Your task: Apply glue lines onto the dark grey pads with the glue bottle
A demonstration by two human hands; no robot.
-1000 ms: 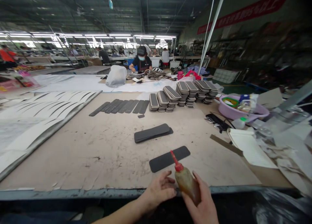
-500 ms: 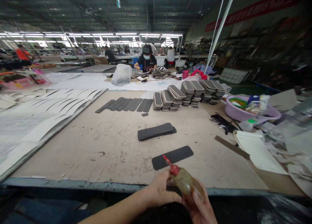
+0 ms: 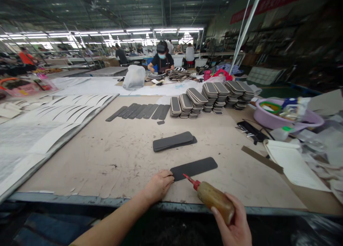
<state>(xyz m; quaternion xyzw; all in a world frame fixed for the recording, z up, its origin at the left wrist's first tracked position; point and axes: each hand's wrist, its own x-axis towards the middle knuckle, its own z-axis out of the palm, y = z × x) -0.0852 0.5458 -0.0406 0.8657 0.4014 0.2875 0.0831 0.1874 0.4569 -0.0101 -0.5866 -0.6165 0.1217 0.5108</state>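
My right hand [image 3: 235,219] is wrapped around a brownish, translucent glue bottle [image 3: 215,199] with a pointed red nozzle. The nozzle tip is over the lower edge of a dark grey rounded strip [image 3: 197,167] lying flat near the table's front edge. At that strip's left end, my left hand [image 3: 160,184] has its bent fingers on the edge, holding it; the thumb is largely hidden. Just beyond lies a pair of similar dark strips [image 3: 173,141], one overlapping the other.
Several thin dark strips [image 3: 139,111] lie in a row farther back, beside stacks of light-edged pieces [image 3: 191,99]. White cut sheets [image 3: 66,121] cover the left. On the right are a purple basin [image 3: 289,119], glasses [image 3: 249,131] and a notepad [image 3: 294,164]. A co-worker [image 3: 162,58] sits opposite.
My left hand has moved left, away from the bottle, onto the strip's left end. My right hand has moved right with the bottle, its nozzle now lower over the strip.
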